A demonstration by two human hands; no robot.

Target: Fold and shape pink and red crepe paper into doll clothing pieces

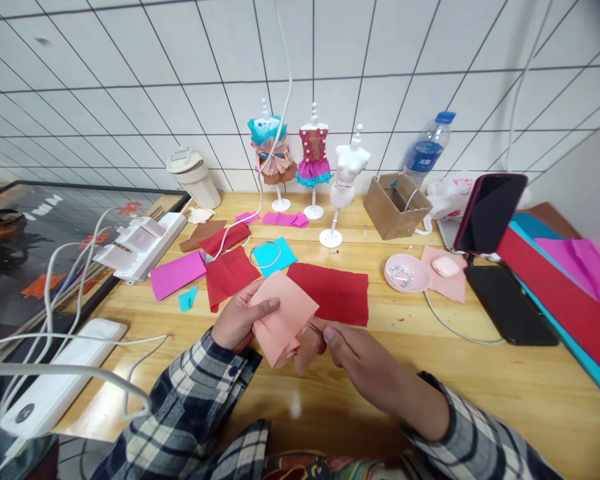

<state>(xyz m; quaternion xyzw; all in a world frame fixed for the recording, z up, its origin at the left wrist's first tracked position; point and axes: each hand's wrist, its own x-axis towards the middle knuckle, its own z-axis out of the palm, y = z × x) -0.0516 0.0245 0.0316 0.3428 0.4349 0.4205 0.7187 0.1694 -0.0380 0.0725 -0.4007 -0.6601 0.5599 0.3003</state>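
My left hand (pixel 239 319) is closed on a folded sheet of salmon-pink crepe paper (pixel 286 310), thumb on top. In my right hand (pixel 353 353) are scissors (pixel 316 328), largely hidden by the fingers; their thin blades meet the paper's lower right edge. A narrower flap of the same pink paper (pixel 307 352) hangs below the blades. Just beyond my hands lie a dark red paper piece (pixel 337 293), another red piece (pixel 230 277) and a turquoise square (pixel 283 257) with a thin ring (pixel 265 254) on it.
Two dressed mini mannequins (pixel 314 153) and a bare white one (pixel 350 170) stand near the tiled wall. To the right are a cardboard box (pixel 395 217), a pink bowl of beads (pixel 420 283) and a propped phone (pixel 490 210). White cables (pixel 45 367) cross the left side.
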